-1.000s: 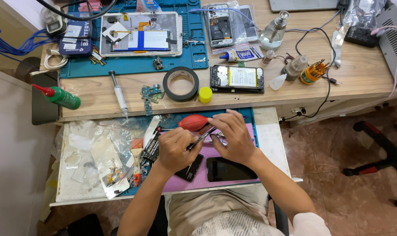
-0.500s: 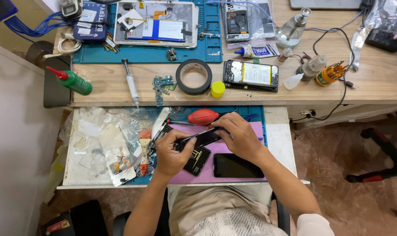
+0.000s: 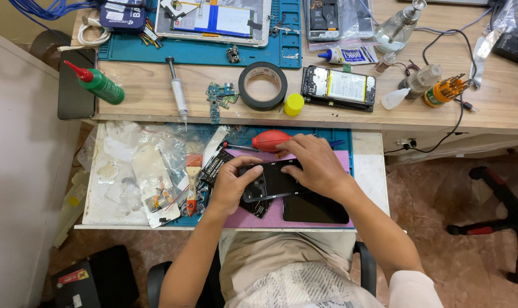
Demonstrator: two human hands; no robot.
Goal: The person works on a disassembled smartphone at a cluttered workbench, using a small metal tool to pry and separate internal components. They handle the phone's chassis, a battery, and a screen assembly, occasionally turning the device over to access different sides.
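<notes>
Right now both hands are on a black phone (image 3: 273, 181), held flat just above the purple mat (image 3: 281, 214) on the pull-out tray (image 3: 373, 171) in front of the person. Left hand (image 3: 231, 185) is clamped on the phone's left end, thumb on top, fingers curled under. Right hand (image 3: 315, 165) lies over the phone's right/upper edge, fingers bent down & pressing on it; closed on the phone too, tho fingertips are partly hidden.

Just below the phone, on the mat, a second dark glossy slab (image 3: 316, 209) lies flat, partly under the right wrist. Red rubber blower (image 3: 270, 140) sits just beyond the hands, near the right fingers, w/ a thin red-handled tool beside it. Left of the left hand: small brush w/ orange handle (image 3: 191, 182), then a heap of clear plastic bags (image 3: 150, 165) & bits.

Up on the wooden surface (image 3: 498, 97): roll of black tape (image 3: 263, 85), yellow cap (image 3: 293, 104) touching/near it, an opened phone (image 3: 340, 87) w/ battery showing, small green circuit boards (image 3: 218, 97), a syringe (image 3: 178, 94), green squeeze bottle w/ red nozzle (image 3: 99, 84). Farther back a teal work mat (image 3: 213, 54) carries an opened tablet. Orange screwdriver set (image 3: 444, 91) sits well to the right.
</notes>
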